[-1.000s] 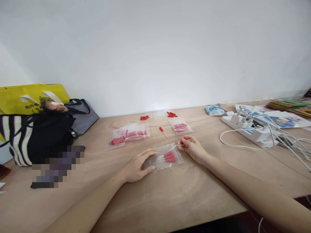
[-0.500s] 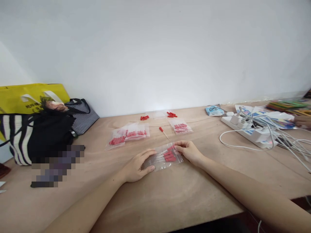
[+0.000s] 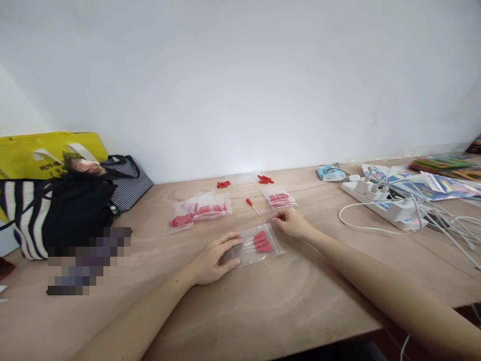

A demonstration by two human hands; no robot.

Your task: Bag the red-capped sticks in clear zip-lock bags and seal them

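Yellow bag [image 3: 20, 153]: beyond and well left of our left hand [image 3: 215, 259], it bears dark characters, partly covered and too small for us to read surely.
Printed sheets [image 3: 449, 183]: well to the right of our right hand [image 3: 295, 224], they show coloured pictures; we make out no words.
Zip bag [image 3: 246, 257]: it lies flat between our hands, long axis running sideways, its zip end just beside the right fingertips.
Bagged droppers [image 3: 263, 242]: inside that bag they lie side by side, red bulbs toward our right hand, clear stems pointing at our left.
Loose dropper [image 3: 249, 202]: just beyond the zip bag, it lies aslant, bulb away from us, stem pointing back toward the right fingertips.
Left grip: our thumb and fingers are spread wide, resting on the zip bag's left end.
Right grip: our fingertips are drawn together at the bag's far right corner; we cannot tell whether they pinch anything.
Filled bags [image 3: 211, 207]: they lie beyond our left hand.
Bag stack [image 3: 280, 198]: it lies just beyond our right hand.
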